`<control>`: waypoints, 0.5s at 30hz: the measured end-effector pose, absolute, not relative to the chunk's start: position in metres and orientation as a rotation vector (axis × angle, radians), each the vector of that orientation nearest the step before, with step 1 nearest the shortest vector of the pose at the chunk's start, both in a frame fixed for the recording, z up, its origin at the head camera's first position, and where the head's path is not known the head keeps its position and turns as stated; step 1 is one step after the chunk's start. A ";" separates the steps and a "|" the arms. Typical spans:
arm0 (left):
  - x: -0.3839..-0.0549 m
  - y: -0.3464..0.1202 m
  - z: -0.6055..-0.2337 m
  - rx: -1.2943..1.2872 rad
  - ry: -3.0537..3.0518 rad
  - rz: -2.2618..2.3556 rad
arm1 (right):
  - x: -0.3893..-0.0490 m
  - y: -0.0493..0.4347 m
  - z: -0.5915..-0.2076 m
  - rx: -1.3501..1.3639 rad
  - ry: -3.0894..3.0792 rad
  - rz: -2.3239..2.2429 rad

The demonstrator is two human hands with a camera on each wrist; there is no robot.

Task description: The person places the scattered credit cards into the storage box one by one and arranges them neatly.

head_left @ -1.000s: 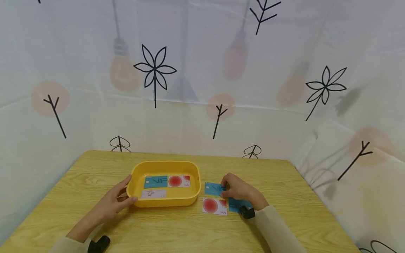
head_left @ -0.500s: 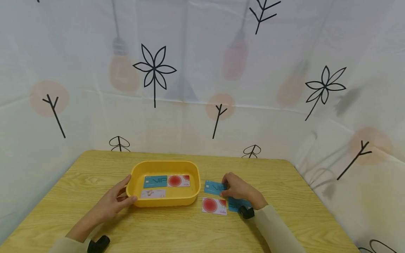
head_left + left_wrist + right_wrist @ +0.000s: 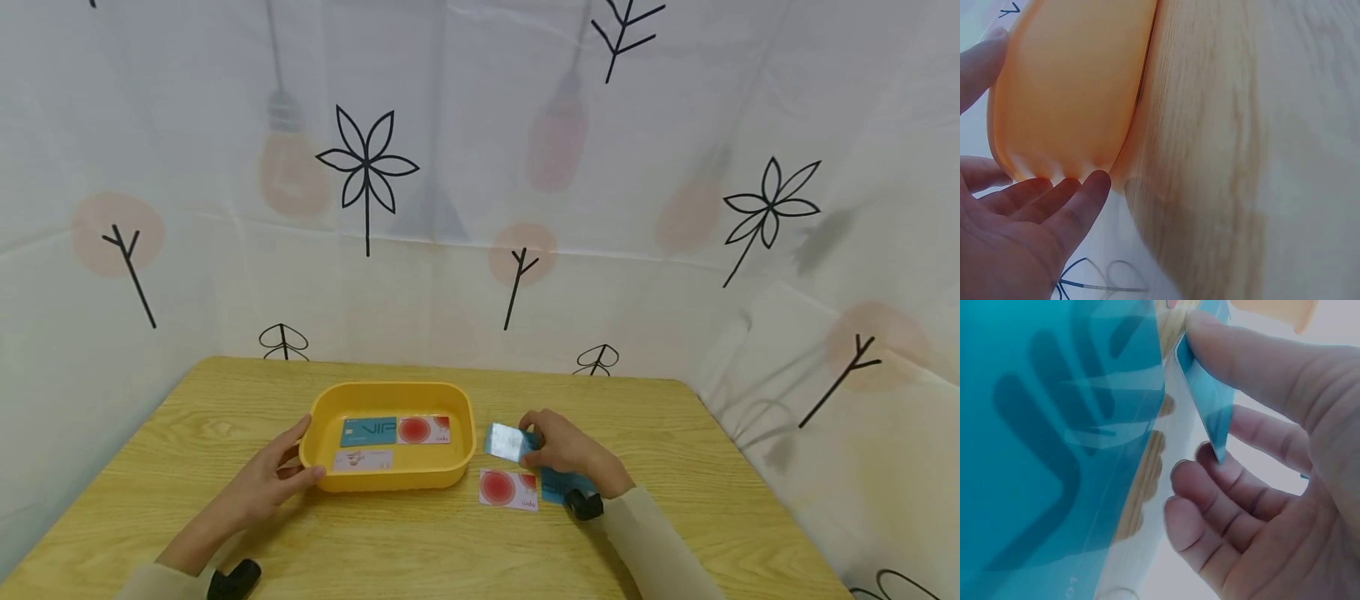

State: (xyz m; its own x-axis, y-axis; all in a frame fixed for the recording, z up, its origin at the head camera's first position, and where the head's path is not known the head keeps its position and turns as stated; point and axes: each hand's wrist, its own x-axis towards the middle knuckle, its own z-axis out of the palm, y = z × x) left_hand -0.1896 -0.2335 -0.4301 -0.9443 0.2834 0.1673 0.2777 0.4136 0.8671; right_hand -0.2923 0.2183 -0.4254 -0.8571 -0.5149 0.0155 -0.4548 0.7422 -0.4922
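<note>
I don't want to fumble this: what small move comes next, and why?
Probably lift the pinched blue card toward the yellow tray: the right hand grips its right end, the left hand holds the tray, and the tray's near right corner shows bare floor.

A wood-grain table [image 3: 390,542] carries a yellow tray [image 3: 386,481], a red-and-white card [image 3: 508,489] and, just beside it, a blue card [image 3: 555,487].
</note>
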 end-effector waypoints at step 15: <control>-0.190 -0.234 -0.431 0.516 2.648 1.603 | -0.292 0.213 -0.424 -0.791 2.949 -0.847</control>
State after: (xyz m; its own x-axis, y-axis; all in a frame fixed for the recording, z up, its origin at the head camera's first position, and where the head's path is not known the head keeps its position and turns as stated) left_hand -0.1896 -0.2342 -0.4309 -0.9460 0.2790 0.1651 0.2756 0.4240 0.8627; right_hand -0.2924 0.2135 -0.4239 -0.8749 -0.4575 0.1587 -0.4720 0.7322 -0.4910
